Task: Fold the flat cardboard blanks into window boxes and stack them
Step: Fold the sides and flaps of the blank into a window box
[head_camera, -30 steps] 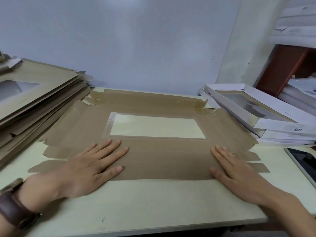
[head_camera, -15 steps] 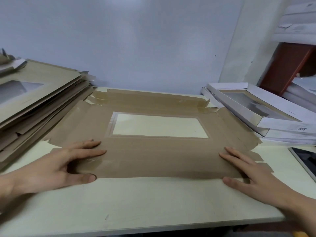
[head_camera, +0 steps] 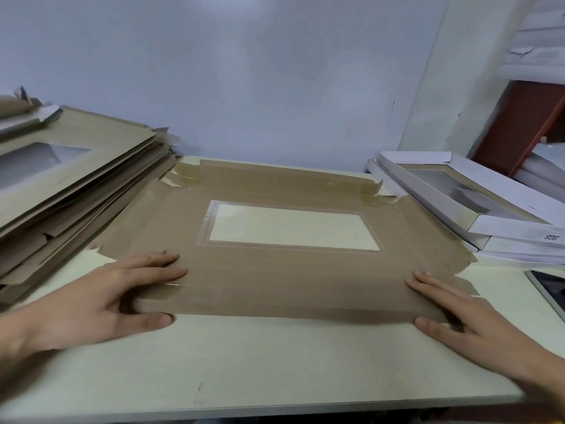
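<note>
A flat brown cardboard blank (head_camera: 275, 289) with a clear window (head_camera: 293, 228) lies spread on the pale table (head_camera: 275, 362). My left hand (head_camera: 101, 301) arches over its near left corner, fingers straight on top and thumb on the table against the near edge. My right hand (head_camera: 458, 313) lies at the near right corner the same way, fingers on the cardboard and thumb at the edge. The near flap lies almost flat. A stack of flat brown blanks (head_camera: 61, 185) sits at the left. Folded white window boxes (head_camera: 477, 209) are stacked at the right.
The wall stands close behind the blank's far flap. A dark tablet or phone (head_camera: 550, 289) lies at the table's right edge. White shelves and a red-brown panel (head_camera: 519, 123) rise behind the folded boxes. The table's front edge runs near my wrists.
Both hands have slid outward from the middle of the near panel to its two near corners, and my thumbs have dropped to the near edge. The blank has stayed in place.
</note>
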A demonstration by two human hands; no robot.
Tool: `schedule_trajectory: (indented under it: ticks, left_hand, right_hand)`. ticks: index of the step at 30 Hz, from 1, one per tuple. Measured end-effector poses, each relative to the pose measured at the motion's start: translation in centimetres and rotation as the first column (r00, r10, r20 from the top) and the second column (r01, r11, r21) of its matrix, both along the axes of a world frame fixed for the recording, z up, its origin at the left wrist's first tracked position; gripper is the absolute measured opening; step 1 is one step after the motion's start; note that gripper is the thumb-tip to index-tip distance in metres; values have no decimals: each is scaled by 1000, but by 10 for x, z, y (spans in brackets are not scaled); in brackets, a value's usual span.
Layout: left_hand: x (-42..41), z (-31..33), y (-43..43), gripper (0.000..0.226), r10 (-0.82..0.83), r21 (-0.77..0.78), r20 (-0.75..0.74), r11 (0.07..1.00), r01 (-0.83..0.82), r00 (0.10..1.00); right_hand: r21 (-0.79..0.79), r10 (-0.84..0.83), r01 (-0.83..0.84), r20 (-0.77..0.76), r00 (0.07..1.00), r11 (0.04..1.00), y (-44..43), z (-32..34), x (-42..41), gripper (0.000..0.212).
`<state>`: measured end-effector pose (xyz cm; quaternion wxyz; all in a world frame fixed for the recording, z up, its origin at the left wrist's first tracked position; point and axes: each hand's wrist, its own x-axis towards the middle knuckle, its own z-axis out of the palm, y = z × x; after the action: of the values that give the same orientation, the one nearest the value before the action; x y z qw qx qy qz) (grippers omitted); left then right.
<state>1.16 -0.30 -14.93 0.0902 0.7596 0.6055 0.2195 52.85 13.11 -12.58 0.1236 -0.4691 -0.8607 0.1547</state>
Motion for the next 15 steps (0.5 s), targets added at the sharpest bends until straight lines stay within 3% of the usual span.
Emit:
schedule_trajectory:
  ticks: [9, 12, 15]
  left_hand:
    - [15, 18, -8, 35, 4, 124, -18, 992, -1, 1000]
    - [20, 21, -9, 37, 40, 130, -94, 991, -27, 995]
    - [24, 21, -5, 40, 110, 180, -113, 980, -88, 987]
  right_hand:
    - [127, -42, 35, 55, 998, 991, -2, 7, 1, 60]
    - [139, -43, 31, 80, 996, 990, -4, 8, -1, 61]
    - [226, -51, 32, 76, 996, 974, -5, 12, -9, 45]
